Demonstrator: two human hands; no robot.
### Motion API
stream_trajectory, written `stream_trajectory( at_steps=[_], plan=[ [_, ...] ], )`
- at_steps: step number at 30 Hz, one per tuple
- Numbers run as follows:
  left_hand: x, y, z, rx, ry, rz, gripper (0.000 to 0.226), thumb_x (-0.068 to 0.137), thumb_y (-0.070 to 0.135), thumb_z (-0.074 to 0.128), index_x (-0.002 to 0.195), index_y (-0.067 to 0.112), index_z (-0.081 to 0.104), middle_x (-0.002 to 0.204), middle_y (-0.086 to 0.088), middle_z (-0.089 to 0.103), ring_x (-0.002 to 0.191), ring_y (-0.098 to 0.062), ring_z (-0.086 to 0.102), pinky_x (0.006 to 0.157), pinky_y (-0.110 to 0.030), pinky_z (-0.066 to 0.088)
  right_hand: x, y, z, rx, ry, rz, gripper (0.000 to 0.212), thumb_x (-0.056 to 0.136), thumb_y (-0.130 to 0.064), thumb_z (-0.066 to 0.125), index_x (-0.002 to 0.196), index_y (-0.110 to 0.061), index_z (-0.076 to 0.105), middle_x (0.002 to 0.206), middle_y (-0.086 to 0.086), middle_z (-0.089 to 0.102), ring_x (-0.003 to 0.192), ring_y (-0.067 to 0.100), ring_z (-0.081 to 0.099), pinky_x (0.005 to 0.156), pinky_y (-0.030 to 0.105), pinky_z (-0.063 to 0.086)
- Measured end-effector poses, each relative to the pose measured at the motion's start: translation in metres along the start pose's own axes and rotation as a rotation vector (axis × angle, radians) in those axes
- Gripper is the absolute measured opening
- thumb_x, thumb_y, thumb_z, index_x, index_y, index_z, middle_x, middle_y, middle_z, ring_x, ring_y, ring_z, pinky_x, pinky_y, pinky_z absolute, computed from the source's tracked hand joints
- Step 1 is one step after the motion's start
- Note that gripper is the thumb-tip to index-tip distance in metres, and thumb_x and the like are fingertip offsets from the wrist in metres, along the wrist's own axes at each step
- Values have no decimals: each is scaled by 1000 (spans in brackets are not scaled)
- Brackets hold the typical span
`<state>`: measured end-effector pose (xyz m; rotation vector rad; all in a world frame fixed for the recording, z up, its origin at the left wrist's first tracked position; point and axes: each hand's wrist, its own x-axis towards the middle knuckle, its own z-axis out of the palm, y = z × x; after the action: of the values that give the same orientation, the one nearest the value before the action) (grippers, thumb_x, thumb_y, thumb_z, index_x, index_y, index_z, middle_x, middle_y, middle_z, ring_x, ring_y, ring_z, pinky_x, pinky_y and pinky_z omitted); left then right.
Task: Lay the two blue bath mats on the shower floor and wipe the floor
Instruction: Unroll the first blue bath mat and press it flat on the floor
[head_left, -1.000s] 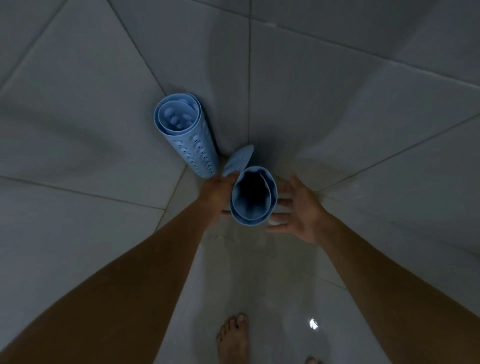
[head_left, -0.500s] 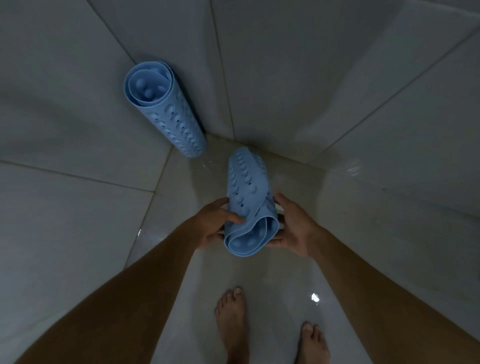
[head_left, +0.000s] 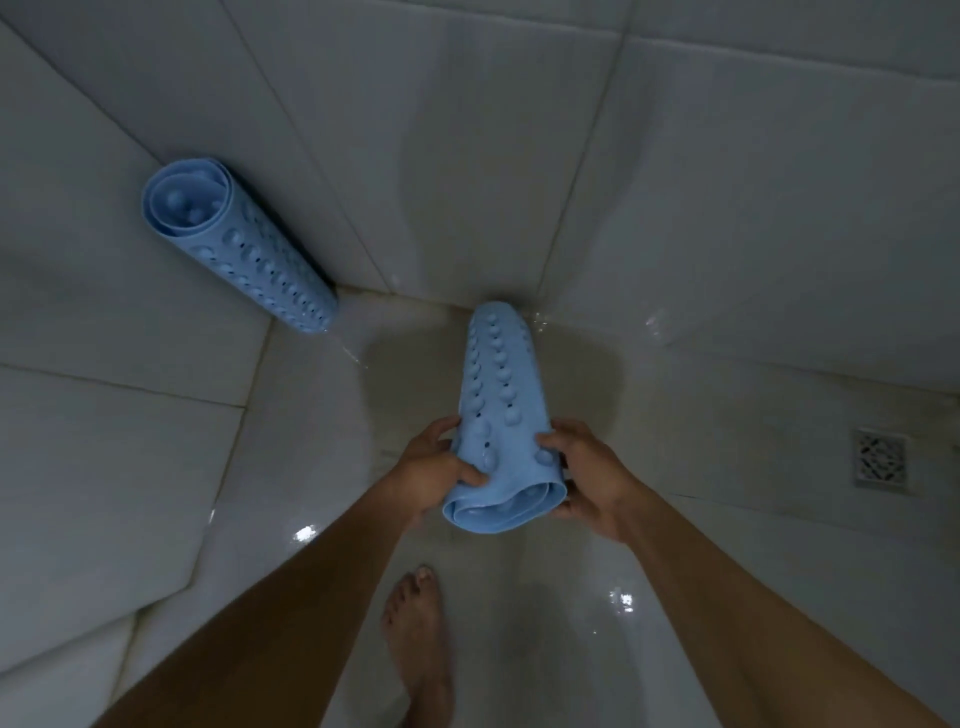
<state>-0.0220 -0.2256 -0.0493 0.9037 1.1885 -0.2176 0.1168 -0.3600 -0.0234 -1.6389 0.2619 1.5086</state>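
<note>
I hold a rolled blue bath mat (head_left: 498, 410) with suction bumps over the wet shower floor (head_left: 675, 415), its far end pointing at the corner. My left hand (head_left: 434, 470) grips its near end on the left side and my right hand (head_left: 587, 475) grips it on the right. A second rolled blue mat (head_left: 244, 249) leans upright against the left wall by the corner, nothing touching it.
White tiled walls (head_left: 467, 130) close in on the left and ahead. A square floor drain (head_left: 881, 464) sits at the right. My bare foot (head_left: 418, 639) stands on the glossy wet floor below the hands.
The mat in my hands went from standing upright in the corner to tilted and lifted toward me. The view shifted down and right, bringing the drain into sight.
</note>
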Motion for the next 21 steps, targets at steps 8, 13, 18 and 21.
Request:
stream_trajectory(
  at_steps=[8, 13, 18, 21],
  plan=[
    [-46, -65, 98, 45, 2, 15, 103, 45, -10, 74, 140, 18, 46, 120, -6, 67, 106, -25, 67, 81, -39, 59, -45, 77, -104, 37, 28, -33, 41, 94, -7, 61, 127, -28, 48, 111, 7, 69, 89, 27, 69, 61, 36, 55],
    [-49, -119, 136, 88, -37, -64, 90, 67, -26, 58, 139, 26, 47, 117, 1, 70, 103, -24, 66, 74, -36, 56, -45, 139, -147, 10, 68, -53, 44, 90, 2, 60, 121, -27, 47, 104, 2, 69, 84, 23, 69, 64, 38, 56],
    [9, -164, 140, 165, -56, -39, 86, 69, -28, 50, 138, 22, 45, 126, -4, 65, 96, -20, 65, 55, -26, 55, 4, 210, -153, -32, 168, -172, 47, 89, -3, 64, 123, -27, 42, 113, 5, 64, 95, 22, 68, 82, 49, 58],
    [43, -185, 143, 196, -29, -10, 74, 67, -17, 45, 130, 22, 53, 115, -6, 68, 87, -19, 63, 60, -23, 49, 42, 242, -151, -69, 226, -262, 48, 89, -4, 65, 122, -26, 39, 114, 5, 62, 96, 21, 66, 87, 51, 57]
  ],
)
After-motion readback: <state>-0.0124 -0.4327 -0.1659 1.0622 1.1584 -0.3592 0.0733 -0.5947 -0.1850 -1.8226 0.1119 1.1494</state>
